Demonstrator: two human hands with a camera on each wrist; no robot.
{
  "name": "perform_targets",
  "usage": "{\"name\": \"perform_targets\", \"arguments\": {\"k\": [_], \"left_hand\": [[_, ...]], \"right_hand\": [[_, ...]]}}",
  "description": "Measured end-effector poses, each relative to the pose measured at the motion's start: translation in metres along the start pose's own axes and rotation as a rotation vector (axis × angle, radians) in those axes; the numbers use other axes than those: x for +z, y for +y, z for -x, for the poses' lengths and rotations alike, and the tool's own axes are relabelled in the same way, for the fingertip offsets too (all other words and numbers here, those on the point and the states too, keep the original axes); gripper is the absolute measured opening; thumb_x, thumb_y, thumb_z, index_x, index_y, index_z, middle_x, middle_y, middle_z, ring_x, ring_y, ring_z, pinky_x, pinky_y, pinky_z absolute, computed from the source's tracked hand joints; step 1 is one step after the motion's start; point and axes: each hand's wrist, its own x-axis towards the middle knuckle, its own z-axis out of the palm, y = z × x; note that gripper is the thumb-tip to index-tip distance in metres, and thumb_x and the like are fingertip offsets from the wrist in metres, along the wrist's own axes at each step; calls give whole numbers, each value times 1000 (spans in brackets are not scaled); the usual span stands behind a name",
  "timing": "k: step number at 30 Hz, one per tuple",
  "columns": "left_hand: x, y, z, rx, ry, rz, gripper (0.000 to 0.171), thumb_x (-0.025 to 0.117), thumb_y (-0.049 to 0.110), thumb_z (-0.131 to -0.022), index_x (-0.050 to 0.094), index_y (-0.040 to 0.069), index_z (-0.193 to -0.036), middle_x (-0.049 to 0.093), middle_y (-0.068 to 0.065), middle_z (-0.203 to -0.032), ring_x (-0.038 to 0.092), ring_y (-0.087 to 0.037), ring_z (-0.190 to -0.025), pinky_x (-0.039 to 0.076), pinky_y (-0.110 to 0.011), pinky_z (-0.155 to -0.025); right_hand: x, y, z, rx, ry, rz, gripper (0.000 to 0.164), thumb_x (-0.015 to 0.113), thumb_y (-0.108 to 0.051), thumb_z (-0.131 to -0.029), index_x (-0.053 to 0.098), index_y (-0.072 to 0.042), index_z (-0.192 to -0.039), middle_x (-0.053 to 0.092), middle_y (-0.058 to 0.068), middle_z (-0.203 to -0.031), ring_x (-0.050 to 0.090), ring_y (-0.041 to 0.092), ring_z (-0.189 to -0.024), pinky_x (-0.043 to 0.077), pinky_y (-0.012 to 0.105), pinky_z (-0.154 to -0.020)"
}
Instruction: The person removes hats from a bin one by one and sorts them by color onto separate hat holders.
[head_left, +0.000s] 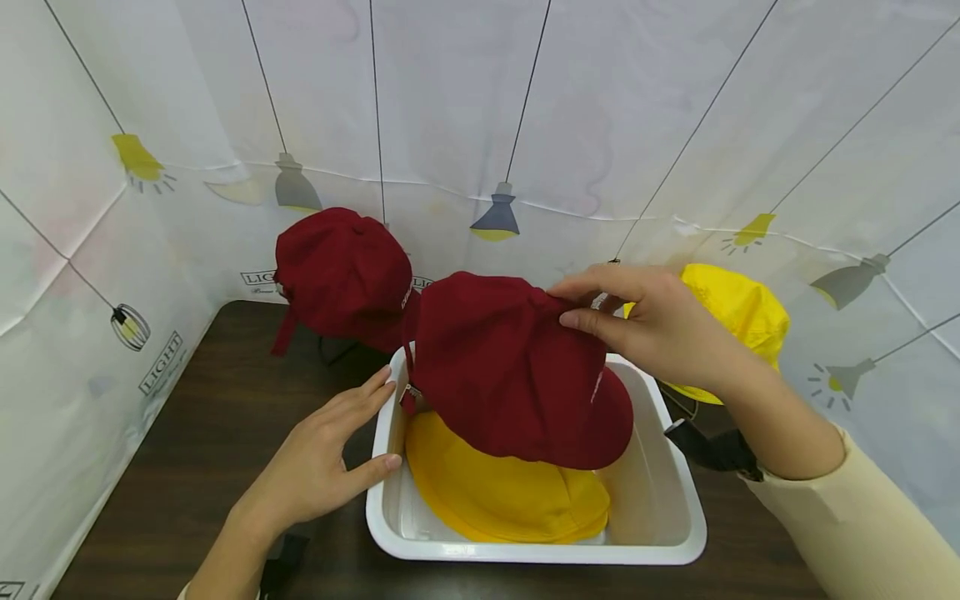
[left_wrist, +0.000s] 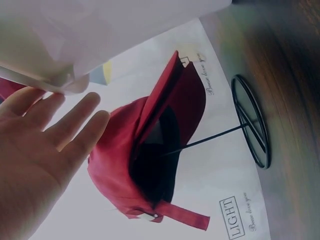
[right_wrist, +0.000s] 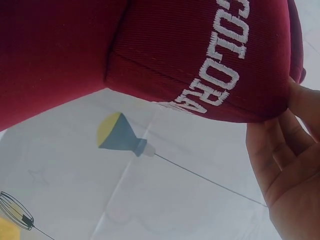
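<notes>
My right hand (head_left: 645,325) pinches the crown of a dark red baseball cap (head_left: 510,367) and holds it over a white plastic basin (head_left: 682,517). White embroidered letters (right_wrist: 220,65) show on this cap's front in the right wrist view. Below it, a yellow hat (head_left: 502,492) lies in the basin, partly covered by the cap in the head view. At the basin's left rim rests my left hand (head_left: 322,450), fingers spread and fairly straight. Beyond that hand, another red cap (head_left: 341,271) sits on a black wire stand (left_wrist: 250,122), its brim and strap visible in the left wrist view.
Behind my right hand, a second yellow hat (head_left: 738,321) sits raised on a wire stand at the back right. The dark wooden table (head_left: 202,467) meets a white wall covering (head_left: 450,100) printed with lamps. A black wrist strap (head_left: 712,450) crosses my right wrist.
</notes>
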Motion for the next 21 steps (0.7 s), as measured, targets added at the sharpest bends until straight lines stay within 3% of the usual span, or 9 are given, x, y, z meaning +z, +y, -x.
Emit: {"name": "perform_targets", "arguments": {"k": [8,21], "left_hand": [[0,0,0,0,0,-3,78,75,43,-94,43,20,-162,32,7,-170,45,-24,-146,44,-62,-111],[0,-1,-1,13,9,-20,76,75,44,-94,48,13,-159,34,6,-169,45,-24,-147,44,-59,-112]], "right_hand": [[-3,2,-11,46,16,11,35,76,14,-86,78,-5,-115,78,-3,-102,69,10,-89,57,18,-73],[1,6,-35,105,73,22,30,76,9,-90,79,-4,-116,78,1,-104,67,8,-89,56,19,-73]]}}
